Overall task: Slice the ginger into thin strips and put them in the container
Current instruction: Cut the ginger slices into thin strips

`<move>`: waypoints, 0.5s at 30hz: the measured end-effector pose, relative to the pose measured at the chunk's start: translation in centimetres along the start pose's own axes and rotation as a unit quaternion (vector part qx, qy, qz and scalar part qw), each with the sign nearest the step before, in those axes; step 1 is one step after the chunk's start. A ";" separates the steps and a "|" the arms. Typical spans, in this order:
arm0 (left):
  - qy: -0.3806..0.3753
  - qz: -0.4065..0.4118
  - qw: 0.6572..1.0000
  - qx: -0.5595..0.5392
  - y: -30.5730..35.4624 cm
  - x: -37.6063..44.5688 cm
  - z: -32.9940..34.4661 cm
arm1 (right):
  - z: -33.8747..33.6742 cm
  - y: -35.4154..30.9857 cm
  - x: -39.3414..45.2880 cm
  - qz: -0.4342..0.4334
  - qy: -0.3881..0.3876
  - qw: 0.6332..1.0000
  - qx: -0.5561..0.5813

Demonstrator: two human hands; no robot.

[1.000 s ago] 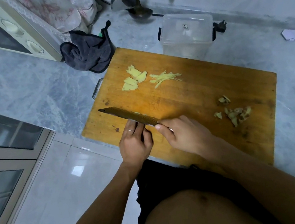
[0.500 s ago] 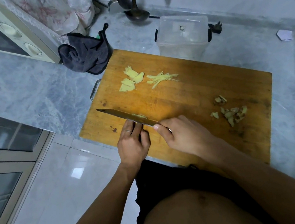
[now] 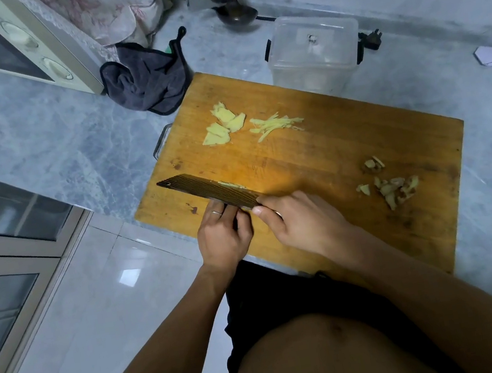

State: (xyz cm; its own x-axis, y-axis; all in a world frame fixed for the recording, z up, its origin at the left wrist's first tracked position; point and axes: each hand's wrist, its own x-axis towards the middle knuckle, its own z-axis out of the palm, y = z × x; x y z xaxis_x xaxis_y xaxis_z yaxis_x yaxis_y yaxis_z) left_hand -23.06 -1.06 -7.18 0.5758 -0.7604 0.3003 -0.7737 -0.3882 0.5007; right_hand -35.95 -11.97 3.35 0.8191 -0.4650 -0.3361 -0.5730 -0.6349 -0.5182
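Ginger lies in three lots on the rectangular wooden cutting board (image 3: 346, 153): flat pale-yellow ginger slices (image 3: 222, 123) near its far left, thin pale-yellow ginger strips (image 3: 275, 124) just beside them, and brownish ginger trimmings (image 3: 390, 183) at the right. A lidded clear plastic container (image 3: 313, 51) stands at the board's far edge. The right hand (image 3: 301, 221) grips the dark broad-bladed knife (image 3: 210, 192) at its handle; the left hand (image 3: 223, 235), fingers curled, presses a small ginger piece (image 3: 231, 185) against the blade.

No legible txt, no labels, brands or nos. on any obj in view
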 end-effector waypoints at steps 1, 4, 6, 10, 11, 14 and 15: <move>-0.004 0.002 1.000 0.002 0.0 0.0 0.0 | -0.2 0.0 0.0 0.000 -0.002 1.000 0.004; -0.007 0.011 1.000 0.002 0.1 0.1 0.0 | -0.9 -0.1 -0.4 0.001 0.000 1.000 0.013; -0.004 0.012 1.000 0.002 0.0 0.0 0.0 | -1.0 -0.1 -0.8 0.000 0.005 1.000 0.017; 0.001 0.018 1.000 0.001 -0.1 -0.1 0.2 | -1.3 -0.1 -1.1 0.007 0.003 0.999 0.033; 0.002 0.020 1.000 0.001 -0.1 0.0 0.2 | -1.2 -0.1 -1.1 0.008 0.004 0.999 0.032; 0.007 0.018 1.000 0.004 0.1 0.0 0.1 | -0.9 -0.1 -1.2 0.011 0.009 1.000 0.019; 0.009 0.017 1.000 0.004 0.1 0.0 0.1 | -0.8 0.0 -1.2 0.011 0.010 1.000 0.015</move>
State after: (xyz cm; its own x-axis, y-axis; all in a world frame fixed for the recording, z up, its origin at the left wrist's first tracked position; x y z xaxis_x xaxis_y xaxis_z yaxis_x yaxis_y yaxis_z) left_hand -23.13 -1.12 -7.20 0.5534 -0.7641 0.3314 -0.7953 -0.3664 0.4830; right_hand -36.97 -11.86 4.41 0.8055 -0.4910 -0.3318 -0.5895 -0.6062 -0.5339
